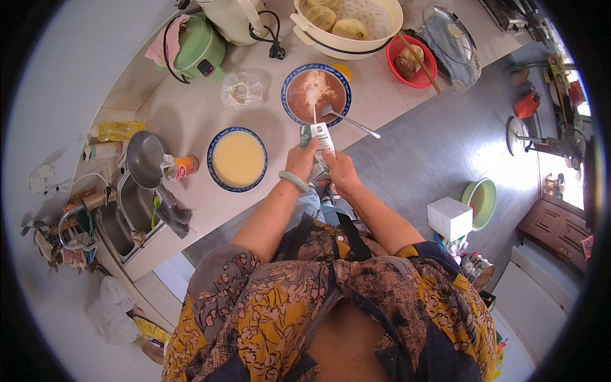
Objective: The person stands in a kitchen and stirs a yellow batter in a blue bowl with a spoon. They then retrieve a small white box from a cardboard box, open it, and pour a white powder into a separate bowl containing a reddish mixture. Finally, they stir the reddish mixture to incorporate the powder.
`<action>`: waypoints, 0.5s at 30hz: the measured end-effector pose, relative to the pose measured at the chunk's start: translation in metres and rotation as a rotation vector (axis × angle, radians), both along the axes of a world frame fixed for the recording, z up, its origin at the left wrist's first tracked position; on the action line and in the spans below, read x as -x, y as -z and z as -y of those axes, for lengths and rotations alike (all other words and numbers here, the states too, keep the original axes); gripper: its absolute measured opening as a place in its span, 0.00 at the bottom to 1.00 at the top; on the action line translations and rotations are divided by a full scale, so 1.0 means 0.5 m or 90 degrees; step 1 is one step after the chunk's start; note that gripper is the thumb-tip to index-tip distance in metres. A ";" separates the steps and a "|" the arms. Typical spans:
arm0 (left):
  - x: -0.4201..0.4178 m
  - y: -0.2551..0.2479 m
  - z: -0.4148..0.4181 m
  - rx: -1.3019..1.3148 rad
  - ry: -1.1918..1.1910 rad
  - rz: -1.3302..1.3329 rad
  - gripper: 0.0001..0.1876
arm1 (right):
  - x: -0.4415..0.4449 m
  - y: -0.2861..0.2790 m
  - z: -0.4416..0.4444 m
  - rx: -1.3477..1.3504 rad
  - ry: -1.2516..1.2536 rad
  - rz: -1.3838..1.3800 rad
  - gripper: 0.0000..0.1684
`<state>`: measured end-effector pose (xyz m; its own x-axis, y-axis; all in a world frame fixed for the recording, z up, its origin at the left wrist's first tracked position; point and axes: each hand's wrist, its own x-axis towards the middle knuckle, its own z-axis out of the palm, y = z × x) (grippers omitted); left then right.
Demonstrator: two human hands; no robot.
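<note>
Between them, my left hand [302, 160] and my right hand [341, 169] grip a small white and green drink carton [321, 137] that bears printing. A thin white stream [314, 111] runs from its top into a blue-rimmed bowl [285, 98]. Reddish-brown liquid [300, 90] fills that bowl, with white patches spreading over its surface. A metal spoon [355, 122] rests in the bowl, its handle reaching over the rim towards the counter's front edge. To the left of my hands stands a second blue-rimmed bowl [210, 164] of smooth pale yellow mixture [238, 159].
Behind the bowls are a crumpled clear plastic wrap [242, 90], a green cooker [200, 47], a cream steamer pot [343, 51] and a red basket [428, 79] with chopsticks [420, 64] across it. An opened can [186, 166], a grey pan [145, 160] and the sink [138, 198] lie left.
</note>
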<state>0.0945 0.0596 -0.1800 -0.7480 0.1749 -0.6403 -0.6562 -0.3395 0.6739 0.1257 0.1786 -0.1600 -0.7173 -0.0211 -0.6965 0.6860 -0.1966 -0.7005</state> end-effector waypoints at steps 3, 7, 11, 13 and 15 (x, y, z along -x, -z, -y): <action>0.001 -0.001 0.000 0.024 0.004 0.001 0.18 | 0.001 0.004 -0.001 0.000 -0.004 0.007 0.22; 0.000 0.000 -0.001 0.030 0.002 -0.003 0.17 | 0.003 -0.010 0.000 0.007 0.006 0.016 0.21; -0.001 0.007 0.001 0.057 0.006 0.001 0.16 | 0.002 -0.013 0.003 0.016 0.014 0.007 0.21; -0.001 0.011 0.002 0.064 0.013 -0.001 0.16 | -0.001 -0.008 0.001 0.018 0.014 0.009 0.21; -0.002 0.014 0.001 0.065 0.010 -0.002 0.16 | -0.002 -0.006 0.001 0.017 0.014 0.011 0.21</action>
